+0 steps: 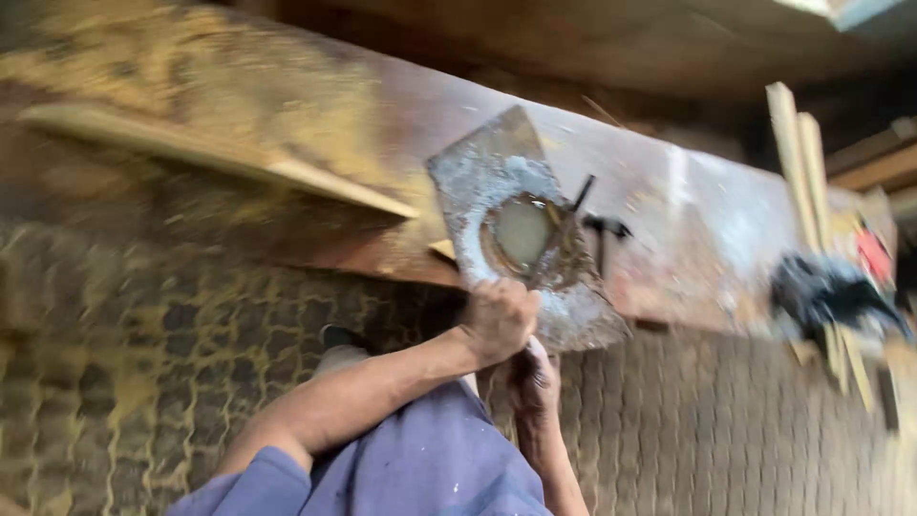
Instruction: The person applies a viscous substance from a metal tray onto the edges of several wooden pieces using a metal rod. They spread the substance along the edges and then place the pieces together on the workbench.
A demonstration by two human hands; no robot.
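Note:
My left hand (497, 320) grips the lower edge of a grey, crusted metal plate (482, 177) that has a round hole in its middle. The plate leans tilted over the front edge of a long brown workbench (315, 124). Just below, my right hand (533, 382) is closed at the plate's bottom corner, though blur hides exactly what it grips. A dark thin rod and a small black hammer-like piece (604, 229) lie right beside the plate. The whole view is motion-blurred.
A pale wooden strip (210, 158) lies along the bench at left, amid sawdust. At the right end are a black tool (826, 291), upright wooden slats (798, 162) and something red (874, 253). The floor below is patterned paving (115, 363) dusted with sawdust.

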